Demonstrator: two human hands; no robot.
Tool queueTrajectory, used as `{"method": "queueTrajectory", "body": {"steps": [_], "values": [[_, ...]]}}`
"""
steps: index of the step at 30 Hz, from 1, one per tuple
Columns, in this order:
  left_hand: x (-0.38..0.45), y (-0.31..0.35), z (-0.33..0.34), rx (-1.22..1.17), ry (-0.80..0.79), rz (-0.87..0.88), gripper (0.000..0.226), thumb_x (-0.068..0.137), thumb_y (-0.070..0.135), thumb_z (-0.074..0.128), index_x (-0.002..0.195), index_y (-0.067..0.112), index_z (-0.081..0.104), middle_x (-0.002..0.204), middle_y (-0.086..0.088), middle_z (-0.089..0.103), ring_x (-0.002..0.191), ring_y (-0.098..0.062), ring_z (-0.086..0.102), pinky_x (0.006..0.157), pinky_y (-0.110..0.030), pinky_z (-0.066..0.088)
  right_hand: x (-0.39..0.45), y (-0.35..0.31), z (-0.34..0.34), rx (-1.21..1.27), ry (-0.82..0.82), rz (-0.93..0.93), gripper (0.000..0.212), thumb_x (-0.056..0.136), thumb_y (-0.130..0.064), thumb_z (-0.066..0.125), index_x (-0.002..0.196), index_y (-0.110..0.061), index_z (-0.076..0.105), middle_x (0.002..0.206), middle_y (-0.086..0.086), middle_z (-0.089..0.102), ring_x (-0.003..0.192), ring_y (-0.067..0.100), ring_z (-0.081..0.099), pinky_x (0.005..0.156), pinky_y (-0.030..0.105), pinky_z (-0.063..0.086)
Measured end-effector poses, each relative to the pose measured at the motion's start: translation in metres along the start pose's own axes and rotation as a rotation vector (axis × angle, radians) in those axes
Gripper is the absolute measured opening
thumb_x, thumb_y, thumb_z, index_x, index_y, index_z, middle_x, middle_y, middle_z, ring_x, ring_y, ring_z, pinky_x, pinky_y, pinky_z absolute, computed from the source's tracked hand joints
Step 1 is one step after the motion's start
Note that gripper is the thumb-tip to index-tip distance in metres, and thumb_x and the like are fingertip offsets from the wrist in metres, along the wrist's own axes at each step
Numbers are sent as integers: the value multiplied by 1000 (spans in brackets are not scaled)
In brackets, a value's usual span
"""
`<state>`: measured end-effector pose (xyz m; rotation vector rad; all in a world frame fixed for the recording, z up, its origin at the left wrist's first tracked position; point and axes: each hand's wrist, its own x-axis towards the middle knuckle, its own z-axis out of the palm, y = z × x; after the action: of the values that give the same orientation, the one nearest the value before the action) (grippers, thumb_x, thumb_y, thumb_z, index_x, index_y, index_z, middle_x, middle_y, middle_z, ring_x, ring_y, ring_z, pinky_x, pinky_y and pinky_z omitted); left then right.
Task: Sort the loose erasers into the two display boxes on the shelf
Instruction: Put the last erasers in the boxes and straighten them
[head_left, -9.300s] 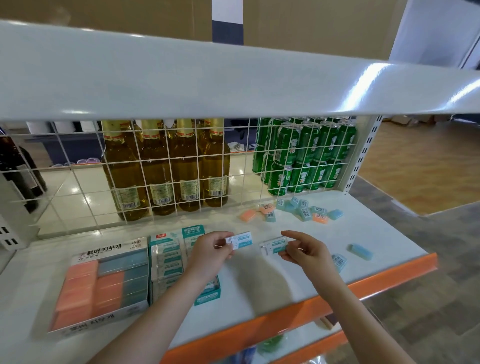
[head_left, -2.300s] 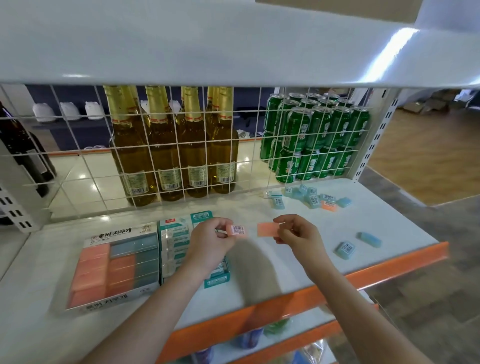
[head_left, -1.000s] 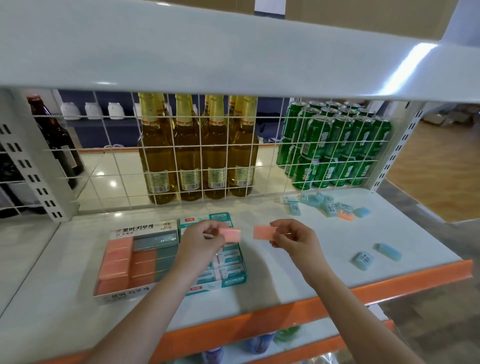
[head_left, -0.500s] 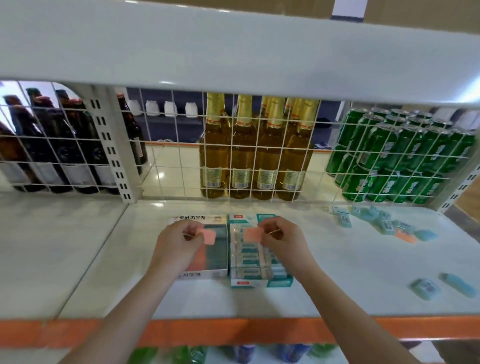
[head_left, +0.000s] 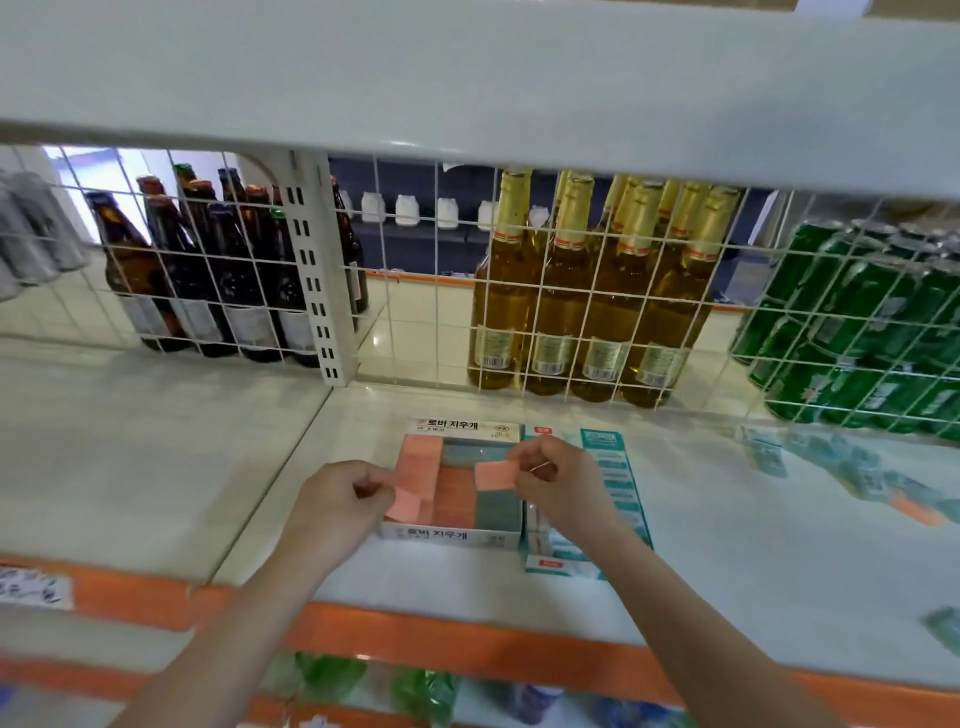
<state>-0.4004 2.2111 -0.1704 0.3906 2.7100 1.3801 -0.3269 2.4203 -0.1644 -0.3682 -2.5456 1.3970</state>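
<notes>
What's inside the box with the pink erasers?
The box holds pink erasers and grey-green ones. Both hands, each pinching a pink eraser, cover part of it, so a count isn't possible.

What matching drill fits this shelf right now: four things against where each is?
Things:
1. left hand
2. right hand
3. green cans
4. dark bottles

Places:
A. behind the wire grid, far right
B. pinching a pink eraser at the pink-and-grey box's front left corner
C. behind the wire grid, left
D. holding a pink eraser above that box

Pairs: 1-B, 2-D, 3-A, 4-C
</notes>
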Motion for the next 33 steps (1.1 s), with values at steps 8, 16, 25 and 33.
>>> {"method": "queueTrajectory", "body": {"steps": [8,16,25,33], "values": [[1,-6,9,43,-17,-18,14,83,7,64,92,7,74,86,-2,69,85,-18,63,75,-23,44,-4,-1,7,-6,-50,15,16,88,-14,59,100,-24,58,90,-14,56,89,7,57,76,17,49],[3,-3,13,151,0,15,20,78,10,68,97,14,70,94,-3,58,88,-18,56,82,-24,40,-8,2,10,-10,-52,9,17,88,-13,59,98,-27,57,91,-14,55,89,6,56,75,16,49],[6,-8,17,75,-31,-10,19,74,17,75,90,23,68,100,-5,58,85,-14,54,82,-24,41,-8,2,9,-16,-46,19,17,89,-12,57,98,-27,57,87,-20,53,84,4,55,76,20,50],[7,-11,18,84,-15,37,34,74,12,75,63,35,52,78,6,54,81,-14,50,73,-22,35,-8,3,8,-17,-20,47,18,89,-12,57,101,-25,58,90,-16,54,90,6,55,75,17,49]]}}
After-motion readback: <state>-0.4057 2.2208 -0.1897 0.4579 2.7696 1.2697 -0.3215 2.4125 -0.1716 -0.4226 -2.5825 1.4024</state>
